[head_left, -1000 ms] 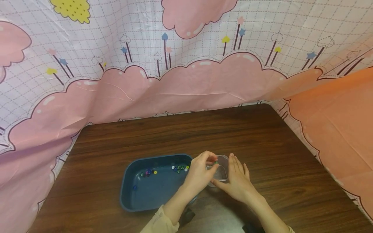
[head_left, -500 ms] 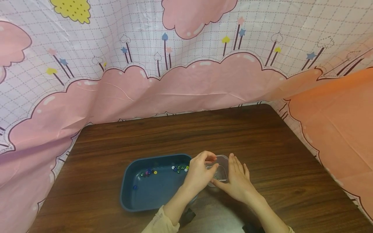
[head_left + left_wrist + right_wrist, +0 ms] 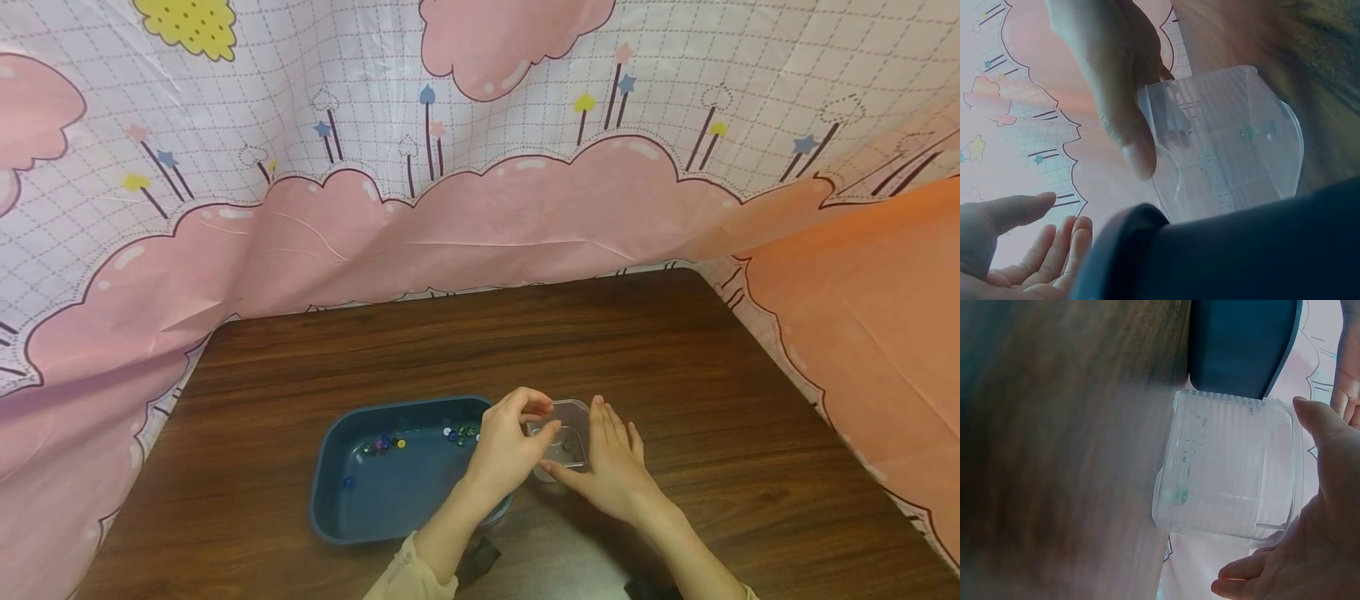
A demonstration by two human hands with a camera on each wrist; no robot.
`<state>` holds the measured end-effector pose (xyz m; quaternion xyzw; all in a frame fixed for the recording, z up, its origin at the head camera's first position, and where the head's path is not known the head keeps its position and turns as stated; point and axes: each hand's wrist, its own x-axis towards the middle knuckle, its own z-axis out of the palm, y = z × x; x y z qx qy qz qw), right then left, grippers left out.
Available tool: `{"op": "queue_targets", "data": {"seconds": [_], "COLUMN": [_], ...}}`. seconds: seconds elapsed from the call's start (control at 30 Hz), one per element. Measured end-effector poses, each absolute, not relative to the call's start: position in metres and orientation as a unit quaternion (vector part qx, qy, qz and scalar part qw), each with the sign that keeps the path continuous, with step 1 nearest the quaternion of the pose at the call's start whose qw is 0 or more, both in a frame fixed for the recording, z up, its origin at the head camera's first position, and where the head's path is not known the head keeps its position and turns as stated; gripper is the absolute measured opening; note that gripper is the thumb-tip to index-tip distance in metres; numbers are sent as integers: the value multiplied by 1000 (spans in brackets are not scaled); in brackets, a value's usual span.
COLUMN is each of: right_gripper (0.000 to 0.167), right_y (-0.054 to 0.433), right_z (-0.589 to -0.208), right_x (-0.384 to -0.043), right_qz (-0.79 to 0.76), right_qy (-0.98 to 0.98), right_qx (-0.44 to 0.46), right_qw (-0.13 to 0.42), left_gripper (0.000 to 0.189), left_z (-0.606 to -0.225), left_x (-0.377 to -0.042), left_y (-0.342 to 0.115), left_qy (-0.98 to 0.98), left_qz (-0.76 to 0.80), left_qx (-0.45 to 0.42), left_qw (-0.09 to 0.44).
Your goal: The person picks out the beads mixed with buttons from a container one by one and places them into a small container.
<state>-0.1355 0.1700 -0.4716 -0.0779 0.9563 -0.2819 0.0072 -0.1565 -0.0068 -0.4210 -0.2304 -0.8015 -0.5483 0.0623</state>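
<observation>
In the head view my left hand (image 3: 506, 446) hovers over the left side of a clear plastic box (image 3: 573, 417), with a gap between thumb and fingertips. The left wrist view shows this hand (image 3: 1016, 250) with nothing in its fingers. My right hand (image 3: 618, 471) holds the box from the right, its fingers along one wall and its thumb at the near side. A small green bead (image 3: 1249, 133) lies inside the box, also visible through the wall as a green spot (image 3: 1182, 497) in the right wrist view.
Left of the box stands a blue tray (image 3: 322, 475) with several colourful beads (image 3: 382, 443) inside, partly hidden by my left forearm. Both stand on a dark wooden table (image 3: 465, 342). A patterned curtain (image 3: 480, 212) hangs behind it.
A green bead between my left thumb and fingers was let go and now lies in the box. The left hand has shifted slightly left; the right hand stays at the box.
</observation>
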Motion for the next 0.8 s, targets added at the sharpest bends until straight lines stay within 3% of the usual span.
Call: {"op": "queue_targets", "data": {"seconds": [0.8], "right_gripper": [123], "right_y": [169], "right_z": [-471], "right_x": [-136], "right_qz": [-280], "right_qy": [957], "right_qx": [-74], "right_qw": [4], "left_gripper": [22], "left_z": [-427], "left_x": [-151], "left_y": [-19], "left_qy": [-815], "left_qz": [-531], "left_qx": [-223], "left_qw": [63]}}
